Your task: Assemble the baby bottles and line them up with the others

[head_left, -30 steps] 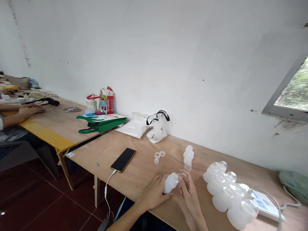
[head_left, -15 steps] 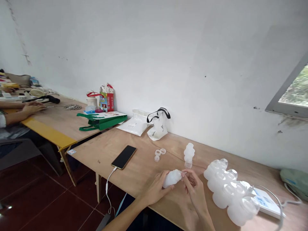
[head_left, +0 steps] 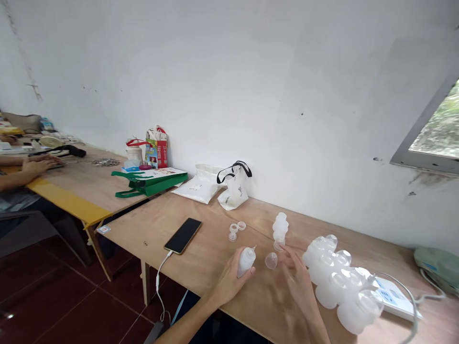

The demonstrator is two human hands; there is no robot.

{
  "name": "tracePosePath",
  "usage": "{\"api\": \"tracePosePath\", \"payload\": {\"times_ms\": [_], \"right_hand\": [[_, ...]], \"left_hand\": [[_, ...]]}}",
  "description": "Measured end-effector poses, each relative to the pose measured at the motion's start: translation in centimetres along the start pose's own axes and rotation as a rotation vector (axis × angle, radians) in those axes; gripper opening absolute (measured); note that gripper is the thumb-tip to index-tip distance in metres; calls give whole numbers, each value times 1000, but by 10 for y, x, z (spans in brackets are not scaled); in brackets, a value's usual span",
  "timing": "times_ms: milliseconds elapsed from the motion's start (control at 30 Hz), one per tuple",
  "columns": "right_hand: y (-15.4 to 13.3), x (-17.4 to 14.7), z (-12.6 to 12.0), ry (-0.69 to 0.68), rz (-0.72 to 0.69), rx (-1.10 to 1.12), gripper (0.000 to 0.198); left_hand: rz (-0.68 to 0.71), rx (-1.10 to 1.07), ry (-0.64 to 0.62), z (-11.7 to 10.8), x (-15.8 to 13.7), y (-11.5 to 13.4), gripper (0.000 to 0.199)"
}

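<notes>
My left hand (head_left: 232,279) is wrapped round a small translucent white bottle (head_left: 246,260), tilted, with a thin nozzle tip pointing up and to the right. A clear domed cap (head_left: 271,260) rests on the table between my hands. My right hand (head_left: 294,273) is open, its fingers stretched forward beside that cap. Its index fingertip is close to the clear end of a bumpy white bottle (head_left: 280,224); whether they touch I cannot tell. Further left lie three clear rings (head_left: 234,228) close together.
Several bumpy white bottles (head_left: 333,267) are clustered at right, before a white power strip (head_left: 392,296). A phone (head_left: 183,235) on a charging cable lies left. White bags (head_left: 201,184) and a green bag (head_left: 158,181) are along the wall. A co-worker's hand (head_left: 38,165) rests on the far-left table.
My right hand has left the bottle's tip and moved toward the white bottle on the table. A clear domed cap now lies on the table. The held bottle has turned more upright, its nozzle showing.
</notes>
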State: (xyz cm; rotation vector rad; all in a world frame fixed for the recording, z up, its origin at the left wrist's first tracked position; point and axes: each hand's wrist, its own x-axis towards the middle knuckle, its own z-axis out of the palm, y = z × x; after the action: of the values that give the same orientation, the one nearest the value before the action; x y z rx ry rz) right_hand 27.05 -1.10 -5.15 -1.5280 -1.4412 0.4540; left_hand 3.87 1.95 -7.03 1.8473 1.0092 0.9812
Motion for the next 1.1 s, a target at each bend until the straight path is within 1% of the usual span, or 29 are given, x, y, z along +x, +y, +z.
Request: {"api": "tracePosePath", "payload": {"times_ms": [100,200,267,333,500,600,667,767,833,900,967,1000,1100], "right_hand": [[8,-1,6,-111,-15,-128,57],[17,-3,15,-199,-10,-187,47],[20,-3,19,-214,-18,-209,42],[21,-3,20,-212,-12,-233,40],[17,-5,20,-252,-4,-244,33],[14,-3,20,-219,-4,-179,29],[11,-1,18,-183,29,-44,34],[3,1,12,-73,70,204,46],[-4,1,6,7,70,297,49],[-11,-1,0,38,57,337,50],[-16,-2,-2,19,17,352,49],[-18,-3,-3,-22,-9,343,48],[-21,-4,-1,-212,-72,241,43]], "left_hand": [[55,-6,-5,2,1,-4,53],[72,6,-10,3,1,-8,55],[78,17,-16,4,1,-10,55],[88,32,-19,5,2,-13,53],[94,73,-24,6,2,-15,54],[92,70,-43,5,2,-13,54],[83,64,-62,4,2,-11,55],[82,68,-75,4,1,-9,56],[85,78,-72,4,1,-9,56],[96,82,-75,4,2,-10,57],[111,80,-88,3,2,-11,57],[115,82,-98,3,3,-12,58],[101,114,-125,3,3,-12,61]]}}
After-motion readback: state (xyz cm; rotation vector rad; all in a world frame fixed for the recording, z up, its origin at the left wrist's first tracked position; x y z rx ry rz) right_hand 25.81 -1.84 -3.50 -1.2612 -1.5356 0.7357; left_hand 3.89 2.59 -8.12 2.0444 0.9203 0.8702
